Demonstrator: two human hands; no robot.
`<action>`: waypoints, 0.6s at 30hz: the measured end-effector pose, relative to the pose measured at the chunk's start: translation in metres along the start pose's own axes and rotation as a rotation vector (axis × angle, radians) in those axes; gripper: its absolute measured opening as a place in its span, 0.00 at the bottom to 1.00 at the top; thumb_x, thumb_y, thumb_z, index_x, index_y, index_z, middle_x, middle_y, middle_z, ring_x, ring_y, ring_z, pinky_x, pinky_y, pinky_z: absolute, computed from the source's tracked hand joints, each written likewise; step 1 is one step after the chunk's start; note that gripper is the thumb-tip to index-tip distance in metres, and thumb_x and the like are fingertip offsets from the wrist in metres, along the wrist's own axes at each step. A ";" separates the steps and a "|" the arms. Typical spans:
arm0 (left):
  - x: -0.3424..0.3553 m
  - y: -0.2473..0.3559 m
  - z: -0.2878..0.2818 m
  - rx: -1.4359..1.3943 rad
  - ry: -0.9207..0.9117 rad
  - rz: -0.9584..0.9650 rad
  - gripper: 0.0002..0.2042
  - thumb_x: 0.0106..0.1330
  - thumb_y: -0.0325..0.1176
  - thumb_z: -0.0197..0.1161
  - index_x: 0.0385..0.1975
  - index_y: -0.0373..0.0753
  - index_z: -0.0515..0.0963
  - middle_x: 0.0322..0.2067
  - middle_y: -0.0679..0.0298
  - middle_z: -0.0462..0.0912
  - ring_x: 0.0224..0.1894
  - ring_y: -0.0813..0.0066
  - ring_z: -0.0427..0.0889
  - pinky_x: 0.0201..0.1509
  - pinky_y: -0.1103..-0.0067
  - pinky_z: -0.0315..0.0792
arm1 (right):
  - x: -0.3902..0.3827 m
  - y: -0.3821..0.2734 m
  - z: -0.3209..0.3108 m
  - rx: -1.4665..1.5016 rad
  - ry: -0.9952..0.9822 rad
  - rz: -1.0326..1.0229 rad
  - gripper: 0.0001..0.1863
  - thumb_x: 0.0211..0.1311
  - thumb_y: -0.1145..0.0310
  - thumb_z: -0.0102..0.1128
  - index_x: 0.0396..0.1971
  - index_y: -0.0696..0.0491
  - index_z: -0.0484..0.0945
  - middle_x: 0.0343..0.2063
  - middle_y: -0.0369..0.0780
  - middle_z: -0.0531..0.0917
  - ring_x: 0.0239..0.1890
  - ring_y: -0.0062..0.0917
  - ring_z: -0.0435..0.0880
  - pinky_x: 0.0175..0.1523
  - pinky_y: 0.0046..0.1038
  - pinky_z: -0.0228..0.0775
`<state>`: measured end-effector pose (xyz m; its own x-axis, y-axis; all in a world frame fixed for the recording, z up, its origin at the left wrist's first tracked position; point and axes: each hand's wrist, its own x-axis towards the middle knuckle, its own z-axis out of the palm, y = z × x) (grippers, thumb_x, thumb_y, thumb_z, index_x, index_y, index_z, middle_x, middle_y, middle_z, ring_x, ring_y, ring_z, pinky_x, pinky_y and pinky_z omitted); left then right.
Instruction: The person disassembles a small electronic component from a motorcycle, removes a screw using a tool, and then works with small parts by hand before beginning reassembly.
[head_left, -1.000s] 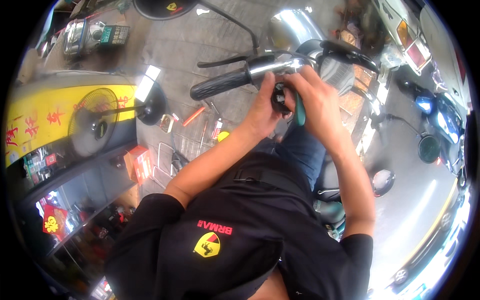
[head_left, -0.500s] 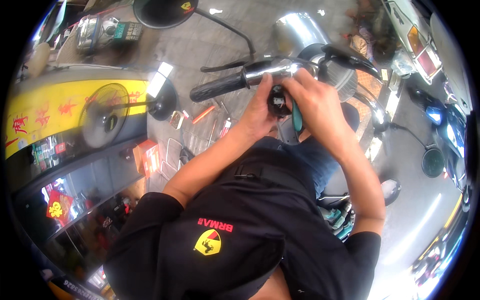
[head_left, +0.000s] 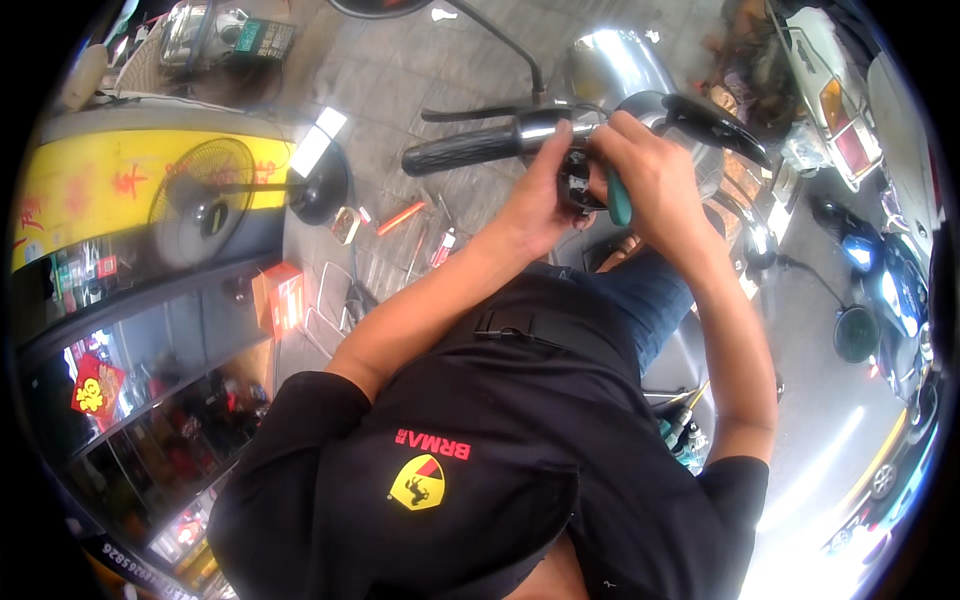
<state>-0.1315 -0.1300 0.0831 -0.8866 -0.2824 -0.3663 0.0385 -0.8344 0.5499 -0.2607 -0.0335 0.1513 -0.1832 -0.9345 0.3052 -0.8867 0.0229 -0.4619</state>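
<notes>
Both hands close together, up at the handlebar, just to the near side of it.

Left hand (head_left: 535,205): grasping the black housing (head_left: 575,182). Thumb runs up its left side, fingertips show at its lower end. Rest of the finger contact is hidden.

Right hand (head_left: 655,170): curled round a green-handled tool (head_left: 620,203). Handle end sticks out below the fingers, pointing back toward the body. Working end is hidden by the hand, so can't tell whether it bites on the housing.

Housing position: in the gap between the two hands, right of the left thumb, left of the tool handle. Tool handle is just beside the housing's right side; contact between them not clear.

Around the hands: black ribbed grip (head_left: 460,155) lies to the left of and beyond the left hand, roughly level with the thumb tip. Black lever (head_left: 475,115) runs just past the grip, farther from the body. Rounded chrome shell (head_left: 620,65) sits beyond both hands. Black visor-like part (head_left: 718,130) is just right of the right hand, with a round gauge (head_left: 708,172) partly hidden behind that hand. Orange-red stick (head_left: 400,217) lies on the ground left of the left hand, well apart. Jeans leg (head_left: 645,305) is below the right hand, nearer the body.
</notes>
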 end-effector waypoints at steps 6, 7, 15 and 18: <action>0.002 0.000 -0.002 -0.008 -0.004 -0.003 0.23 0.69 0.63 0.52 0.37 0.48 0.76 0.23 0.73 0.79 0.23 0.82 0.77 0.18 0.83 0.64 | 0.000 -0.003 0.002 0.027 0.031 0.000 0.11 0.50 0.71 0.67 0.33 0.55 0.76 0.30 0.42 0.75 0.32 0.42 0.81 0.35 0.39 0.74; 0.001 0.002 0.003 -0.007 0.013 -0.006 0.22 0.69 0.62 0.52 0.36 0.48 0.76 0.23 0.73 0.78 0.22 0.81 0.77 0.18 0.82 0.64 | -0.003 -0.002 0.003 0.062 0.049 0.018 0.11 0.51 0.70 0.67 0.34 0.55 0.77 0.30 0.42 0.76 0.33 0.41 0.81 0.36 0.39 0.74; -0.001 0.003 -0.002 -0.024 -0.019 -0.067 0.22 0.71 0.58 0.48 0.41 0.44 0.77 0.30 0.69 0.82 0.28 0.80 0.81 0.24 0.81 0.72 | -0.049 -0.035 0.013 0.333 0.369 0.215 0.13 0.58 0.67 0.67 0.41 0.56 0.80 0.32 0.42 0.79 0.33 0.32 0.81 0.39 0.30 0.74; 0.002 -0.001 0.002 -0.021 0.025 -0.041 0.22 0.71 0.58 0.47 0.42 0.44 0.76 0.30 0.66 0.83 0.26 0.78 0.80 0.20 0.82 0.68 | -0.057 -0.056 0.032 0.485 0.521 0.406 0.11 0.54 0.76 0.68 0.33 0.57 0.75 0.28 0.41 0.79 0.29 0.29 0.81 0.36 0.27 0.74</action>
<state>-0.1342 -0.1288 0.0837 -0.8760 -0.2593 -0.4067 0.0123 -0.8549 0.5186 -0.1869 0.0073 0.1327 -0.7302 -0.5988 0.3290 -0.4482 0.0565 -0.8921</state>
